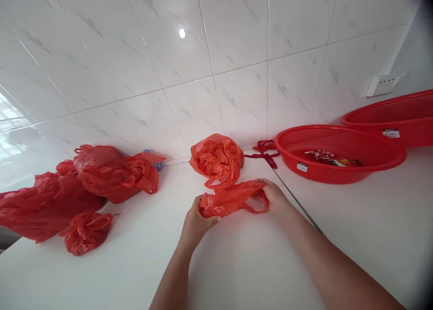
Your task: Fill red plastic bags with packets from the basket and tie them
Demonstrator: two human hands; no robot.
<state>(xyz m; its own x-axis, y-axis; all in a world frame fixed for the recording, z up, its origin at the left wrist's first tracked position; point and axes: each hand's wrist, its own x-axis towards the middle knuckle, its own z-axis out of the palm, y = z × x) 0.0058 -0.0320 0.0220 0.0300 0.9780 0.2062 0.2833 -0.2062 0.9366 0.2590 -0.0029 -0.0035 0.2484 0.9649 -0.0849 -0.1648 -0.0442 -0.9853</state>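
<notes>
Both my hands hold one crumpled red plastic bag [230, 198] just above the white countertop [237, 265]. My left hand [196, 220] pinches the bag's left end, fingers closed on it. My right hand [275, 195] grips the right end by a loop handle, fingers curled around the plastic. Just behind it sits another bunched red bag [216, 159], open at the top, close to the tiled wall.
A pile of several red bags [84, 188] lies at the left of the counter. A red mesh basket [341, 168] with small packets inside stands at the right, a second red basket [399, 120] behind it. A dark red ribbon [265, 151] lies by the wall. A wall socket [384, 84] is up right.
</notes>
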